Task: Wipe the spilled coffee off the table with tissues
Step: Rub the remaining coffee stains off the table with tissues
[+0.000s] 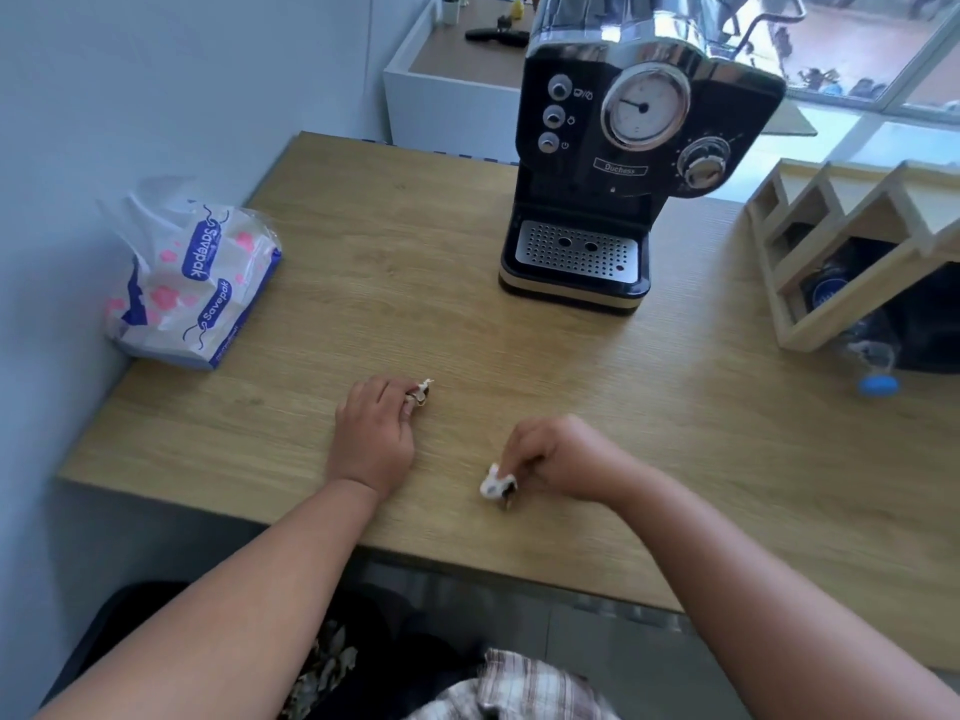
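Pinching stained tissue wads, left hand [373, 439] mid-table [467, 345], right hand [550, 457] near front edge.

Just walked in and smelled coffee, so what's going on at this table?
A person is cleaning up at the wooden table. The left hand presses a small stained tissue wad to the tabletop, and the right hand pinches another crumpled, stained tissue. No puddle is visible on the wood. A tissue pack lies at the left, with the coffee machine behind.
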A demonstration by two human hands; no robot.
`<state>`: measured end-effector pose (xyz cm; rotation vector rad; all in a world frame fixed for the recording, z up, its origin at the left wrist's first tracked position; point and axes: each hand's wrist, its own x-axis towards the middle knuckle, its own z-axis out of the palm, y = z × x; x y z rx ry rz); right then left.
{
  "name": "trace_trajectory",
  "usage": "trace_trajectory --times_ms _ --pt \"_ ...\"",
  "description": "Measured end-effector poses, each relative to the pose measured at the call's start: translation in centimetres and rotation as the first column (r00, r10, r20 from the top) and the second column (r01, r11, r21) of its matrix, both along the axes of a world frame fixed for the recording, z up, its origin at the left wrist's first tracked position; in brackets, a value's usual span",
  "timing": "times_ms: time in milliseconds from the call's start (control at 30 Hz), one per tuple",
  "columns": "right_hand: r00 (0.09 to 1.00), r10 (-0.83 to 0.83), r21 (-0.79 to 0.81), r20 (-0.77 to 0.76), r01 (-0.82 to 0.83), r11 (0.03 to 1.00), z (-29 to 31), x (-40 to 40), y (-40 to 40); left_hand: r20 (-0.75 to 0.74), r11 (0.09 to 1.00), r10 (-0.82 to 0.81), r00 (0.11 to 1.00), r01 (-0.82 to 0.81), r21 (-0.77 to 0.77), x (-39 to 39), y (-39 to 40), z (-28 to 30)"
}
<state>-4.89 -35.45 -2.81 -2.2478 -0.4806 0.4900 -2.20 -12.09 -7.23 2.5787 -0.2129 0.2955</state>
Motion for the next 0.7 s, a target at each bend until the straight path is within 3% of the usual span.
trace_trajectory --times_ms 100,200,267,333,533,700 --pt "0.973 -0.229 0.099 0.023 0.225 0.969 -0.1 2.5 -0.2 0.003 1.000 -0.009 1.000 0.009 0.000 0.1 0.0 -0.1" --pt "0.972 -0.229 -0.018 0.053 0.230 0.973 -1.2 3.4 1.5 0.025 0.999 -0.033 0.999 0.033 -0.013 0.1 0.2 -0.4" --pt "0.965 -0.247 0.003 0.089 0.248 0.969 -1.8 2.6 2.2 0.035 0.999 -0.035 0.999 0.035 -0.015 0.1 0.3 -0.4" --pt "0.972 -0.211 0.007 0.101 0.211 0.977 -1.9 1.4 2.1 0.044 0.999 -0.033 0.998 0.034 -0.013 0.1 0.3 -0.4" --pt "0.972 0.146 -0.085 0.182 -0.132 0.988 -0.7 -2.5 -1.0 0.062 0.999 -0.034 0.997 0.035 -0.013 0.1 0.3 -0.5" --pt "0.990 0.087 -0.181 0.113 -0.066 0.981 -0.7 -1.0 -4.0 0.055 0.999 -0.037 0.998 0.039 -0.027 0.1 0.3 -0.4"
